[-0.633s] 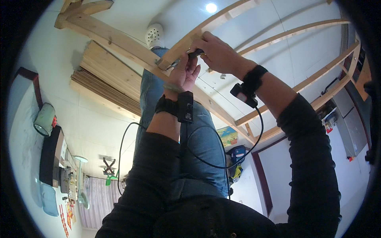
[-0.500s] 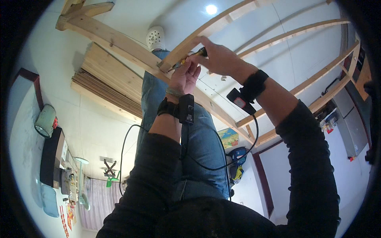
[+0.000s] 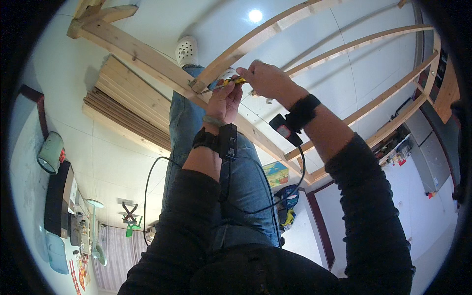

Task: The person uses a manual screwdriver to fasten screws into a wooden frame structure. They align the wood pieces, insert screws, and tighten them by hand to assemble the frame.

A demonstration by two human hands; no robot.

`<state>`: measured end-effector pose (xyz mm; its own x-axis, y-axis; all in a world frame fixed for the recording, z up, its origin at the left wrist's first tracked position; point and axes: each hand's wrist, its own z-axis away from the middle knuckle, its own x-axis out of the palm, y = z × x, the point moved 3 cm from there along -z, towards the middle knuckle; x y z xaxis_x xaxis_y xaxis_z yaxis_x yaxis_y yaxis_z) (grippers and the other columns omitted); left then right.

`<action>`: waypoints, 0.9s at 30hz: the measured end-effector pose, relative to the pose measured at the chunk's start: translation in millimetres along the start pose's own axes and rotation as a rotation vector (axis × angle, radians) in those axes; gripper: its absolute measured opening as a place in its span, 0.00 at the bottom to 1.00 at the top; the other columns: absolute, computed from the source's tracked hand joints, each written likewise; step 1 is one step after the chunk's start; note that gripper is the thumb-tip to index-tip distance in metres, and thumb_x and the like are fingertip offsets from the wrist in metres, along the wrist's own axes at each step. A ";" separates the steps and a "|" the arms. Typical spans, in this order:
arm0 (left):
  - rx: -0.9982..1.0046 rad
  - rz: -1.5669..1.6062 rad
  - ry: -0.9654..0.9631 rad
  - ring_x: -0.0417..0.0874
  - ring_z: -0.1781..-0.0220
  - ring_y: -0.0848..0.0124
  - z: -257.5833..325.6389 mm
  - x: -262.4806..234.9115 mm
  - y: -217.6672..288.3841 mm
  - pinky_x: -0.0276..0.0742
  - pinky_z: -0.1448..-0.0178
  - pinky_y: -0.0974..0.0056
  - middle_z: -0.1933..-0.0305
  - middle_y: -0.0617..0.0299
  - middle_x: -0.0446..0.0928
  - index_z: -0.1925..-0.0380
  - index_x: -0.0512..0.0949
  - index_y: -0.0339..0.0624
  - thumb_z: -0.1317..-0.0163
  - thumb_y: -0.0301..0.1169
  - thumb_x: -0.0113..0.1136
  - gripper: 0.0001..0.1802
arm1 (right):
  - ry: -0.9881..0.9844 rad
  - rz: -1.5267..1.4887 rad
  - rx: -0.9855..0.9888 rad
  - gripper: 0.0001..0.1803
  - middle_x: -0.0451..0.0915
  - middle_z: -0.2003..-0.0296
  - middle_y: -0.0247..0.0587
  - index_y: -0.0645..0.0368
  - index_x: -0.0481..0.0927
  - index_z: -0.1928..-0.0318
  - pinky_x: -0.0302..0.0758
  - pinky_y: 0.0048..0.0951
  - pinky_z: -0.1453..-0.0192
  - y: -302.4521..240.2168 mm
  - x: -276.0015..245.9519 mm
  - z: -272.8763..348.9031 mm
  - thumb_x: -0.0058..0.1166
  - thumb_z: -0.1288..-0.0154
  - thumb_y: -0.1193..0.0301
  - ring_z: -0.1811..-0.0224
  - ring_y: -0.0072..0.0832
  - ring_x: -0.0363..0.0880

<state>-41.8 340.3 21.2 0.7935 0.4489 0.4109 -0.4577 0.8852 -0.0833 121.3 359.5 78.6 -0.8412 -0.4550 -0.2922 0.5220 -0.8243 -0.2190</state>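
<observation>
A screwdriver (image 3: 235, 81) with a yellow and black handle lies nearly level, its thin shaft pointing left toward a wooden joint. There a slat (image 3: 231, 55) meets the long side rail (image 3: 152, 63) of a pale wooden frame. My left hand (image 3: 224, 102) is closed around the front of the handle, palm partly up. At the handle's rear end, the bent fingers of my right hand (image 3: 268, 81) grip it. Whether the tip sits in a screw is too small to tell. Both wrists wear black straps with small boxes.
Stacked wooden boards (image 3: 130, 91) lie left of the rail. My jeans-clad legs (image 3: 246, 196) extend beneath the frame, a white clog (image 3: 187, 51) beyond it. A black cable (image 3: 265, 210) loops across my lap. More slats (image 3: 364, 43) run to the right.
My right hand has shifted on the handle end, its fingers now more curled, leaving more of the yellow handle visible. My left hand stays at the joint. The whole view has shifted slightly.
</observation>
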 end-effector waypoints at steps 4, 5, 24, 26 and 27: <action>-0.153 0.138 -0.123 0.82 0.54 0.69 0.3 -5.2 3.5 0.82 0.53 0.65 0.58 0.60 0.79 0.57 0.73 0.46 0.38 0.30 0.59 0.10 | 0.086 0.092 -0.262 0.19 0.80 0.67 0.55 0.61 0.75 0.58 0.76 0.45 0.55 -7.5 -0.7 -0.9 0.47 0.35 0.57 0.60 0.50 0.79; -0.183 0.200 -0.191 0.82 0.54 0.69 -0.6 -4.5 7.2 0.82 0.52 0.64 0.57 0.60 0.80 0.57 0.73 0.46 0.38 0.28 0.58 0.09 | 0.115 0.021 -0.339 0.15 0.80 0.66 0.55 0.61 0.75 0.59 0.76 0.43 0.55 -9.2 -1.0 0.4 0.51 0.38 0.62 0.59 0.50 0.79; 0.038 0.131 -0.064 0.81 0.55 0.65 -10.9 -26.6 11.8 0.81 0.47 0.60 0.55 0.60 0.79 0.60 0.73 0.44 0.38 0.23 0.56 0.07 | 0.243 -0.260 -0.436 0.14 0.80 0.67 0.50 0.60 0.76 0.60 0.76 0.41 0.56 0.3 8.4 13.8 0.57 0.41 0.63 0.63 0.44 0.80; -0.017 0.075 -0.042 0.81 0.55 0.65 -10.0 -24.6 8.2 0.79 0.47 0.61 0.55 0.61 0.79 0.58 0.73 0.44 0.38 0.26 0.58 0.08 | 0.121 -0.223 -0.209 0.14 0.80 0.69 0.45 0.60 0.76 0.59 0.75 0.35 0.58 12.8 13.7 15.1 0.58 0.41 0.65 0.65 0.35 0.80; -0.048 0.050 -0.041 0.80 0.55 0.65 -7.5 -23.0 7.5 0.79 0.47 0.61 0.55 0.61 0.79 0.57 0.73 0.45 0.38 0.27 0.58 0.09 | 0.055 -0.207 -0.103 0.14 0.80 0.70 0.42 0.60 0.76 0.58 0.75 0.32 0.58 19.5 15.7 16.6 0.59 0.40 0.66 0.66 0.30 0.79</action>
<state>-60.4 337.5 4.3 0.7526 0.4885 0.4416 -0.4762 0.8669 -0.1474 115.9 330.7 85.2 -0.9242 -0.2588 -0.2808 0.3534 -0.8582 -0.3722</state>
